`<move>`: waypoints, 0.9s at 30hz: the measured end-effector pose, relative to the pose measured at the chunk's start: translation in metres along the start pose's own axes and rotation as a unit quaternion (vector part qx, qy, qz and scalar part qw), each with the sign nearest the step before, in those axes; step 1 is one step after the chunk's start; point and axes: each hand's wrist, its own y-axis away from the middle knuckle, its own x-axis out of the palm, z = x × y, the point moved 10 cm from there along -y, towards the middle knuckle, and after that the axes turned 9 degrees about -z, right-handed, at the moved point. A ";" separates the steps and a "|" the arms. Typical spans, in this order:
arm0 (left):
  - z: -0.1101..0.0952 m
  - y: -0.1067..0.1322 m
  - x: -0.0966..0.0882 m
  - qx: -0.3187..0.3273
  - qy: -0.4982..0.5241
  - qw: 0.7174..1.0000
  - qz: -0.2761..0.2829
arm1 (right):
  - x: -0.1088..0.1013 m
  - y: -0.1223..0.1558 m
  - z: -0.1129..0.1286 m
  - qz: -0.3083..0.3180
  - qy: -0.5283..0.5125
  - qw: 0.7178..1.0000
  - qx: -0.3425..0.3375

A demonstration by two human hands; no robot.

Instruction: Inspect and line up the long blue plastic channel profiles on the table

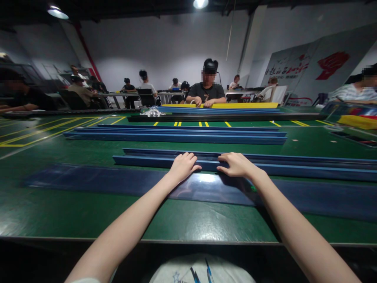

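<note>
My left hand (183,166) and my right hand (235,164) rest side by side on a long blue folded strip (294,167) that lies across the green table (88,212). Both hands have their fingers curled over the strip's near edge, pressing it. Just in front of the hands lies a flat, glossy dark blue sheet (88,181) that stretches left and right across the table. My forearms reach in from the bottom of the view.
A second long blue strip (176,135) lies farther back. A person (206,92) sits opposite at a yellow and blue strip (244,105). Other people sit at tables behind and at both sides. Yellow lines mark the green surface.
</note>
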 end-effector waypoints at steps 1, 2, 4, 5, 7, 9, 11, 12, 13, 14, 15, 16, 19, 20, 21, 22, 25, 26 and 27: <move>0.000 0.000 0.000 0.000 -0.001 1.000 0.000 | 0.000 0.000 0.001 -0.003 -0.006 1.000 -0.001; 0.000 0.000 0.000 0.001 -0.002 1.000 0.001 | 0.000 0.000 0.001 -0.006 -0.013 1.000 -0.001; 0.000 0.000 0.000 0.001 -0.004 1.000 0.002 | 0.000 -0.001 0.003 -0.009 -0.029 1.000 -0.004; 0.000 0.000 0.000 0.002 -0.005 1.000 0.003 | 0.000 -0.001 0.004 -0.012 -0.038 0.999 -0.007; 0.000 0.000 0.000 0.003 -0.009 1.000 0.002 | 0.000 -0.002 0.006 -0.019 -0.056 0.998 -0.011; 0.000 0.000 0.001 0.004 -0.012 1.000 0.002 | 0.001 -0.002 0.006 -0.026 -0.074 0.997 -0.011; 0.000 0.000 0.001 0.005 -0.015 1.000 0.001 | 0.002 -0.003 0.006 -0.028 -0.091 0.995 -0.007; 0.000 0.000 0.001 0.005 -0.015 1.000 0.000 | 0.002 -0.003 0.006 -0.029 -0.097 0.995 -0.007; 0.000 0.000 0.001 0.006 -0.016 1.000 0.000 | 0.003 -0.004 0.006 -0.029 -0.102 0.994 -0.007; 0.000 0.000 0.001 0.006 -0.017 1.000 0.000 | 0.004 -0.004 0.006 -0.031 -0.106 0.994 -0.007; -0.001 0.000 0.001 0.006 -0.017 1.000 0.000 | 0.004 -0.004 0.006 -0.033 -0.108 0.994 -0.009; -0.001 0.000 0.001 0.005 -0.018 1.000 0.001 | 0.004 -0.005 0.006 -0.035 -0.109 0.993 -0.010; -0.001 0.000 0.001 0.003 -0.018 1.000 0.003 | 0.005 -0.005 0.007 -0.038 -0.108 0.993 -0.013; -0.001 0.000 0.001 0.002 -0.017 1.000 0.003 | 0.006 -0.005 0.007 -0.037 -0.105 0.994 -0.014; -0.002 0.000 0.001 0.002 -0.017 1.000 0.003 | 0.007 -0.004 0.008 -0.035 -0.101 0.994 -0.015; -0.002 0.000 0.001 0.002 -0.016 1.000 0.002 | 0.007 -0.004 0.008 -0.034 -0.097 0.995 -0.015; -0.001 0.000 0.001 0.003 -0.017 1.000 0.003 | 0.008 -0.004 0.007 -0.033 -0.090 0.995 -0.014; -0.001 0.000 0.001 0.003 -0.017 1.000 0.003 | 0.008 -0.004 0.007 -0.035 -0.091 0.995 -0.015; -0.001 0.000 0.001 0.003 -0.018 1.000 0.003 | 0.007 -0.003 0.006 -0.038 -0.091 0.995 -0.016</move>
